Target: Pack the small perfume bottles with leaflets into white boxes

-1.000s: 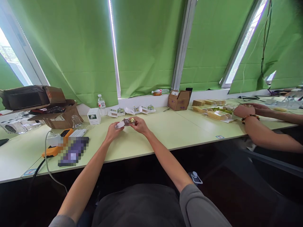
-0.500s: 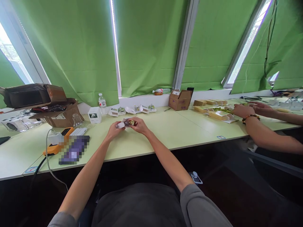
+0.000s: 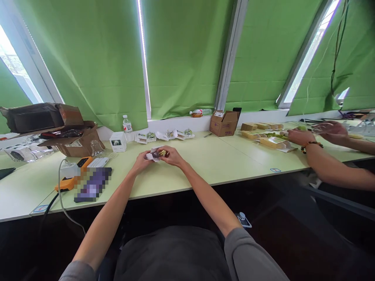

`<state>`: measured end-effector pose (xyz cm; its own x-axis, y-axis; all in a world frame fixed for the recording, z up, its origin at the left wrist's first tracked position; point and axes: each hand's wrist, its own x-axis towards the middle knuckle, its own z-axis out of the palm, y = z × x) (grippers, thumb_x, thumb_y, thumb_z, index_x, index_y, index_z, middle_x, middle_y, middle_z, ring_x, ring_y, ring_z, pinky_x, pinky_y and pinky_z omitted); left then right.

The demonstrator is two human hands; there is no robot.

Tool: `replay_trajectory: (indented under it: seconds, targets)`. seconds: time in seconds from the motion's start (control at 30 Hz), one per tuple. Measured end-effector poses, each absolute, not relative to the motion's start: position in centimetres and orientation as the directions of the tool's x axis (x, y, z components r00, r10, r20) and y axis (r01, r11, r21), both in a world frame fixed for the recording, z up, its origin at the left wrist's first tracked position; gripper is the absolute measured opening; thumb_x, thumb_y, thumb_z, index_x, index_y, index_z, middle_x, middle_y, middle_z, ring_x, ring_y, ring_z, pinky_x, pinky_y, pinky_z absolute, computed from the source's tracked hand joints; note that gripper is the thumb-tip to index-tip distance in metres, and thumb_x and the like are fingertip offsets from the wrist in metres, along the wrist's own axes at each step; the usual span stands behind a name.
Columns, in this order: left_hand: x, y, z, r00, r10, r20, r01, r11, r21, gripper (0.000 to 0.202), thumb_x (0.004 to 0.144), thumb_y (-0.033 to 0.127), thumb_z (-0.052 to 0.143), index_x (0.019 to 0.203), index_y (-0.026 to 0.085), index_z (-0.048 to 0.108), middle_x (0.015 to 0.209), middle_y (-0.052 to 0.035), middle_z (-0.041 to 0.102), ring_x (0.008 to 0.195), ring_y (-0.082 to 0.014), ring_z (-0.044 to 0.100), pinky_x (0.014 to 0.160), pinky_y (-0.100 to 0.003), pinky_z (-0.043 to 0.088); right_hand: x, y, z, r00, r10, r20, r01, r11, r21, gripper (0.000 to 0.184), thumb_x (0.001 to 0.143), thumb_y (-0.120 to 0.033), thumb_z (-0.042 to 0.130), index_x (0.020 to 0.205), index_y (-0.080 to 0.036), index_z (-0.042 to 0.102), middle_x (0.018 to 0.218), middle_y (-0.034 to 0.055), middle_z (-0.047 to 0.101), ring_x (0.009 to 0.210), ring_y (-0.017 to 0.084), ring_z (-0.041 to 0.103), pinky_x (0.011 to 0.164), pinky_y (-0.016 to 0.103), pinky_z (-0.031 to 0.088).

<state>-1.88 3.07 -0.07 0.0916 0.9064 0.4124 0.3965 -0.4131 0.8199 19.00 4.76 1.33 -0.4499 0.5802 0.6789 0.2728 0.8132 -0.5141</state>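
Left forearm (image 3: 106, 212) points to one o'clock, right forearm (image 3: 209, 193) to eleven; left hand (image 3: 141, 162) and right hand (image 3: 173, 156) curl inward.

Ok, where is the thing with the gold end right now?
In the head view, left of centre, the gold-ended thing is between the left hand and the right hand, beside the white card.

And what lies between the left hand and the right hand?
White packaging and a dark, gold-ended item; the head view shows both.

Gold-tipped item (image 3: 162, 153) partly hidden by hands (image 3: 141, 161) (image 3: 172, 157); flat purple item (image 3: 93, 185) pixelated.
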Motion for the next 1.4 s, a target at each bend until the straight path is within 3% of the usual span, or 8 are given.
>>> replay_trajectory:
  seconds: [0.1,0.33,0.8,1.03,1.4]
  targets:
    - [-2.01,3.11,-0.17,0.163,0.917,0.363,0.350,-0.398,0.848,0.053,0.062,0.043,0.076,0.107,0.017,0.067,0.098,-0.0074,0.071,0.087,-0.0238,0.064,0.076,-0.032,0.048,19.13,4.61,1.56,-0.455,0.591,0.666,0.293,0.806,-0.515,0.030,0.072,-0.018,0.072,0.102,-0.021,0.068,0.111,0.0067,0.063,0.076,0.014,0.059,0.066,0.027,0.050]
    - [-2.00,3.30,-0.07,0.170,0.928,0.332,0.300,-0.369,0.880,0.050,0.058,0.039,0.079,0.101,0.015,0.066,0.094,-0.0086,0.070,0.084,-0.0241,0.064,0.076,-0.033,0.049,19.20,4.74,1.61,-0.474,0.587,0.656,0.343,0.809,-0.477,0.031,0.070,-0.022,0.077,0.099,-0.022,0.068,0.103,0.0039,0.065,0.079,0.015,0.059,0.070,0.029,0.048]
    - [-1.65,3.07,0.07,0.166,0.939,0.302,0.266,-0.338,0.903,0.054,0.058,0.038,0.079,0.105,0.016,0.066,0.099,-0.0086,0.070,0.090,-0.0252,0.064,0.081,-0.036,0.049,19.07,4.56,1.19,-0.461,0.552,0.695,0.459,0.818,-0.346,0.035,0.072,-0.020,0.075,0.106,-0.026,0.070,0.107,0.0037,0.059,0.085,0.016,0.060,0.072,0.028,0.047]
    - [-1.74,3.04,-0.02,0.168,0.938,0.302,0.288,-0.340,0.895,0.056,0.058,0.041,0.079,0.107,0.017,0.066,0.101,-0.0084,0.070,0.092,-0.0255,0.064,0.083,-0.036,0.049,18.99,4.18,1.33,-0.465,0.557,0.689,0.464,0.815,-0.346,0.034,0.073,-0.018,0.073,0.106,-0.026,0.068,0.102,0.0026,0.062,0.076,0.014,0.059,0.069,0.027,0.046]
    - [-2.00,3.44,-0.29,0.173,0.941,0.292,0.258,-0.329,0.908,0.055,0.055,0.040,0.082,0.102,0.017,0.066,0.097,-0.0079,0.070,0.087,-0.0241,0.064,0.079,-0.034,0.049,18.77,4.26,1.32,-0.464,0.558,0.688,0.467,0.814,-0.346,0.028,0.072,-0.022,0.075,0.100,-0.025,0.070,0.103,0.0036,0.063,0.085,0.017,0.061,0.073,0.028,0.047]
